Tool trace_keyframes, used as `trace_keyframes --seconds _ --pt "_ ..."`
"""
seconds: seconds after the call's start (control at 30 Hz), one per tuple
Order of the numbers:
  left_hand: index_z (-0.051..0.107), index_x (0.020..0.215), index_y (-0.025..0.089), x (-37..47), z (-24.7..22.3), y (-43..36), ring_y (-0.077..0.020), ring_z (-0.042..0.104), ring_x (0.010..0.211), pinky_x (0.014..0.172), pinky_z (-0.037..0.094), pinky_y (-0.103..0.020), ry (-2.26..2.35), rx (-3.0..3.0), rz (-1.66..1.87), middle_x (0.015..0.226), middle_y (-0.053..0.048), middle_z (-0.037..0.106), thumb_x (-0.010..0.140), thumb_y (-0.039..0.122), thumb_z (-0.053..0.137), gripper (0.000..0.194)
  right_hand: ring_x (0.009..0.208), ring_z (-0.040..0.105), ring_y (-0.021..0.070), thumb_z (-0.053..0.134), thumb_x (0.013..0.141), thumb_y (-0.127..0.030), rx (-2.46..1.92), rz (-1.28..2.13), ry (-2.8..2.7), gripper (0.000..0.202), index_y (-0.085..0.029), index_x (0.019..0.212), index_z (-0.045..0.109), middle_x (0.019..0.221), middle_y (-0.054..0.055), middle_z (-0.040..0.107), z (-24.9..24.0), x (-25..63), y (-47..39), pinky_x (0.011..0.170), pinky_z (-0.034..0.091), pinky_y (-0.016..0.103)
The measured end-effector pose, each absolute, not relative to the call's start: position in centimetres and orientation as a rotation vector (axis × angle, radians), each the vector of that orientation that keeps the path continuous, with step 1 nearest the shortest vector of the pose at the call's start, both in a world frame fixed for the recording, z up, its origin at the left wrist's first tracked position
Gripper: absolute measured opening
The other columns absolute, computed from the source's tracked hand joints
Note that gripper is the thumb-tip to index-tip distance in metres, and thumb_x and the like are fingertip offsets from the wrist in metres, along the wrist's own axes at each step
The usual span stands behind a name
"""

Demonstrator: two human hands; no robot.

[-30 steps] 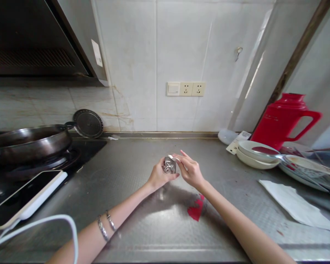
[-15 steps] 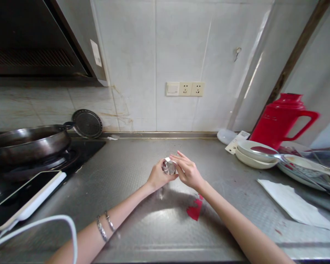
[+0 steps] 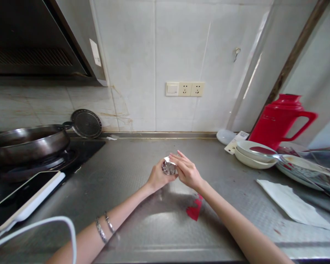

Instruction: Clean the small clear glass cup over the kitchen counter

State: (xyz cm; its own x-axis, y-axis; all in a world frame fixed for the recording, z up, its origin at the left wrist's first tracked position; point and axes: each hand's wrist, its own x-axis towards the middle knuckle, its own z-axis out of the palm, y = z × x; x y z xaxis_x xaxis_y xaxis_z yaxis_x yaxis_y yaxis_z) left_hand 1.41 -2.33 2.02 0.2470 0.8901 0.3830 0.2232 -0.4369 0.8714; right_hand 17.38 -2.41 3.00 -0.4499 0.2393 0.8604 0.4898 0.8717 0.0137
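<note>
Over the middle of the steel counter (image 3: 143,216), both hands hold a small, round, shiny silvery object (image 3: 169,168) that looks crinkled like foil; what it is I cannot make out. My left hand (image 3: 158,176) is wrapped around its left and near side, thumb along the front. Pressed to its top and right side is my right hand (image 3: 187,170), with its fingers extended together across the far edge. Fingers hide much of the object. A torn red scrap (image 3: 194,209) lies on the counter below the right wrist.
A pan (image 3: 30,145) sits on the hob at left, near a phone (image 3: 24,194) with a white cable (image 3: 60,218). At right stand a red thermos flask (image 3: 280,121), stacked bowls (image 3: 254,157), plates (image 3: 302,178) with utensils and a white napkin (image 3: 293,205).
The right fingers have shifted very slightly over the silvery object. Both hands otherwise keep their place, and the camera view has moved only a touch.
</note>
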Motion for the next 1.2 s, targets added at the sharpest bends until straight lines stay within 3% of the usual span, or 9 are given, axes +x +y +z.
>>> trace_keyframes --seconds 0.13,0.37,0.6,0.83,1.07,1.2 --pt "0.058 0.107 0.014 1.2 2.3 -2.3 -0.0131 0.056 0.068 0.062 0.044 -0.023 0.963 1.795 1.192 0.080 -0.001 0.065 0.059 0.029 0.076 0.054 0.110 0.063 0.0218 0.039 0.091 -0.009 -0.604 -0.248 -1.980 0.036 -0.021 0.121 0.056 0.109 0.010 0.070 2.8 17.6 -2.0 0.103 0.045 0.053" --pt "0.061 0.094 0.015 1.2 2.2 -2.0 -0.0148 0.058 0.068 0.059 0.044 -0.023 1.081 1.815 1.219 0.078 -0.001 0.067 0.056 0.025 0.076 0.041 0.119 0.057 0.0218 0.034 0.089 -0.005 -0.494 -0.322 -2.117 0.042 -0.018 0.124 0.053 0.116 0.013 0.067 3.3 17.0 -3.1 0.104 0.044 0.053" --pt "0.058 0.105 0.015 1.1 2.7 -2.4 -0.0127 0.056 0.068 0.062 0.044 -0.022 0.954 1.792 1.201 0.081 0.000 0.065 0.057 0.027 0.077 0.052 0.112 0.062 0.0214 0.037 0.091 -0.006 -0.583 -0.333 -2.054 0.035 -0.018 0.119 0.055 0.109 0.013 0.069 3.6 18.2 -2.1 0.102 0.046 0.053" --pt "0.058 0.081 0.015 0.9 2.1 -1.6 -0.0135 0.055 0.066 0.059 0.042 -0.022 1.039 1.842 1.231 0.070 0.001 0.062 0.059 0.027 0.074 0.030 0.121 0.054 0.0223 0.034 0.087 -0.001 -0.468 -0.399 -2.137 0.044 -0.017 0.125 0.050 0.117 0.014 0.066 3.6 16.7 -3.8 0.103 0.045 0.052" --pt "0.057 0.103 0.014 0.8 2.1 -1.9 -0.0140 0.057 0.072 0.066 0.044 -0.024 0.891 1.768 1.225 0.083 -0.002 0.064 0.063 0.037 0.075 0.049 0.112 0.062 0.0216 0.037 0.089 -0.003 -0.595 -0.396 -2.044 0.037 -0.016 0.119 0.054 0.111 0.014 0.068 3.7 17.8 -2.6 0.101 0.047 0.051" --pt "0.057 0.100 0.014 0.7 2.0 -1.6 -0.0140 0.057 0.073 0.066 0.045 -0.024 0.904 1.789 1.245 0.085 -0.002 0.065 0.065 0.036 0.075 0.045 0.117 0.058 0.0225 0.037 0.088 -0.001 -0.544 -0.436 -2.027 0.040 -0.016 0.123 0.051 0.113 0.015 0.068 3.5 17.3 -3.2 0.102 0.047 0.052"
